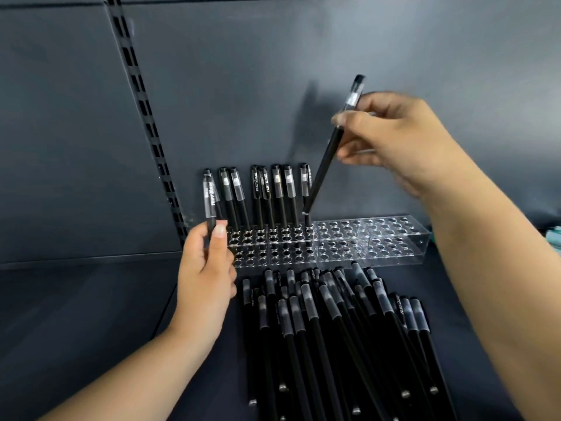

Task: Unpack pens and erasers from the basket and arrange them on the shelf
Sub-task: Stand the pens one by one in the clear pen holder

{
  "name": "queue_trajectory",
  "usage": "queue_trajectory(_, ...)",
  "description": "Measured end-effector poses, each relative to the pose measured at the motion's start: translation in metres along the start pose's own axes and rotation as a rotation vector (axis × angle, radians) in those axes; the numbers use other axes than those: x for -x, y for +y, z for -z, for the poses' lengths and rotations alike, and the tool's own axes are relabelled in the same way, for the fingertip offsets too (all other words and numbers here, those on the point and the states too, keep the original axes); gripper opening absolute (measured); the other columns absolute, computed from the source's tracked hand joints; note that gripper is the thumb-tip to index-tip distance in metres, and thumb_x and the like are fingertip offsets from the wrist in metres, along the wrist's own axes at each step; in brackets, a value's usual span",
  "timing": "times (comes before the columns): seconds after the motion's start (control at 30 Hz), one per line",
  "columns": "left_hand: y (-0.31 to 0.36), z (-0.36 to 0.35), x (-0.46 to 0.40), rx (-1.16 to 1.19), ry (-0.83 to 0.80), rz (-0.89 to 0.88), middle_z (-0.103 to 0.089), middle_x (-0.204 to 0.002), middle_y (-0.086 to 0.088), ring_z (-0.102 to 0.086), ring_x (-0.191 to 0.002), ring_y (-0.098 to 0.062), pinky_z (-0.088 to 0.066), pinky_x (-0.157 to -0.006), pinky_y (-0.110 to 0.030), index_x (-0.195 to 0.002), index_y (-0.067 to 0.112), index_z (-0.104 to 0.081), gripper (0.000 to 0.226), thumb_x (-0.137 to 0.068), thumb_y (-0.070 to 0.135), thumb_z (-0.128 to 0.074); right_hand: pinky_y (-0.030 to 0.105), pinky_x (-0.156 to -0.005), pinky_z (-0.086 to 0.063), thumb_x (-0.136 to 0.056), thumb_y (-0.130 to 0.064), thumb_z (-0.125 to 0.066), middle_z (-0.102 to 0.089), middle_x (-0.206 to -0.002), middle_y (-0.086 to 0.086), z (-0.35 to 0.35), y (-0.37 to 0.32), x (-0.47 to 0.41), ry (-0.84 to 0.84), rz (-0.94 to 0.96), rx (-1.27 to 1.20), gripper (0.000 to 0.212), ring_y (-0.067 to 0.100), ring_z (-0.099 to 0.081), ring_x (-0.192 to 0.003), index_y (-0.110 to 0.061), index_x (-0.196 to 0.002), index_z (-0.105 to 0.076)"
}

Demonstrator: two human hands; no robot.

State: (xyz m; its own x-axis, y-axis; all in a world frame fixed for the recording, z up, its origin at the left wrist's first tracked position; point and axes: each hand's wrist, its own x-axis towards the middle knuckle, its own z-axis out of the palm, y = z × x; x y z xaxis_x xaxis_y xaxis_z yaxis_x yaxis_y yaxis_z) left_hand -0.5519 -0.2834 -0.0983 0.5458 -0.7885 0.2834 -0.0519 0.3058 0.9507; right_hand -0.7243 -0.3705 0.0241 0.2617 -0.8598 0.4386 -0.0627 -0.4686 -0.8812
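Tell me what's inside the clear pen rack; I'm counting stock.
The rack holds about ten black pens standing in its left back holes; the right half is empty. Overlap hides the exact count.

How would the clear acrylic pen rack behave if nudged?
The clear acrylic pen rack looks rigid and probably light, so it may slide on the dark shelf. The upright black pens fill only its left end, so that side likely resists more.
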Motion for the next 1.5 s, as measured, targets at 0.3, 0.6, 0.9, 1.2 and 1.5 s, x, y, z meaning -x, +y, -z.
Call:
queue_trajectory(0.3, -0.008, -0.004, 0.004, -0.039, -0.110, -0.072, -0.054, -0.067, 0.007, -0.049, -0.057, -0.002, -0.042, -0.057, -0.019, -0.096, 0.031, -0.050, 0.026, -0.099, 0.016, -0.030, 0.050, -0.080, -0.052, -0.083, -0.024, -0.062, -0.063, -0.061, 0.002, 0.003, 0.036, -0.018, 0.102, 0.050, 0.338, 0.016, 0.024, -0.065, -0.073, -0.019, -0.069, -0.058)
queue_trajectory(0.6, -0.011, -0.002, 0.005, -0.117, -0.215, -0.130, -0.068, -0.085, 0.015, -0.064, -0.076, -0.008, -0.049, -0.081, -0.038, -0.102, 0.038, -0.045, 0.019, -0.085, 0.039, -0.037, 0.049, -0.078, -0.054, -0.085, -0.026, -0.061, -0.061, -0.059, 0.000, 0.000, 0.052, -0.021, 0.072, -0.018, 0.369, 0.019, 0.025, -0.066, -0.075, -0.018, -0.069, -0.055)
queue_trajectory(0.9, -0.013, -0.002, 0.004, -0.077, -0.206, -0.124, -0.065, -0.087, 0.009, -0.065, -0.076, -0.007, -0.050, -0.075, -0.031, -0.102, 0.039, -0.049, 0.019, -0.086, 0.033, -0.041, 0.046, -0.082, -0.053, -0.089, -0.021, -0.057, -0.062, -0.067, 0.003, 0.002, 0.052, -0.022, 0.011, -0.011, 0.384, 0.021, 0.018, -0.064, -0.068, -0.001, -0.089, -0.062)
queue_trajectory(1.2, -0.015, 0.001, -0.001, -0.039, -0.172, -0.104, -0.056, -0.098, 0.009, -0.064, -0.087, 0.001, -0.054, -0.076, -0.020, -0.100, 0.041, -0.051, 0.025, -0.094, 0.019, -0.042, 0.051, -0.081, -0.052, -0.090, -0.023, -0.055, -0.062, -0.063, -0.001, 0.008, 0.050, -0.023, -0.048, 0.056, 0.521, 0.024, 0.023, -0.067, -0.078, 0.000, -0.086, -0.061)
queue_trajectory(1.5, -0.014, 0.001, -0.002, -0.047, -0.150, -0.052, -0.059, -0.097, 0.013, -0.062, -0.090, 0.003, -0.049, -0.081, -0.026, -0.098, 0.042, -0.053, 0.025, -0.094, 0.019, -0.042, 0.041, -0.084, -0.051, -0.090, -0.022, -0.056, -0.068, -0.074, 0.009, -0.007, 0.064, -0.020, -0.175, -0.027, 0.629, 0.035, -0.001, -0.062, -0.058, 0.012, -0.090, -0.055)
